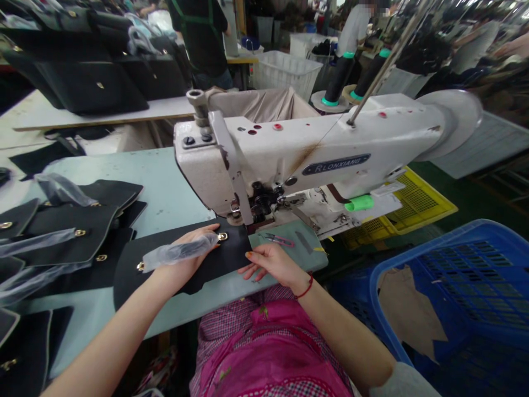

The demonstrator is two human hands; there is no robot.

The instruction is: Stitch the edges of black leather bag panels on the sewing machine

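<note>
A black leather-like bag panel (pixel 231 256) lies on the sewing machine's pale table, its far edge by the needle area. Across it runs a carry handle wrapped in clear plastic (pixel 177 252), fixed with gold-coloured fittings. My left hand (pixel 192 259) reaches under this handle and rests flat on the panel, fingers stretched toward the machine. At the panel's right edge, my right hand (pixel 270 263) holds the corner between thumb and fingers. The white sewing machine (pixel 268 149) stands just beyond both hands; its needle is hidden behind the head.
More black panels with wrapped handles (pixel 78 220) are piled on the left. Thread snips (pixel 279 239) lie right of the needle area. A blue basket (pixel 384 275) with a brown piece stands at my right, a yellow crate (pixel 421 198) behind. Finished-looking black bags (pixel 91 82) occupy a back table.
</note>
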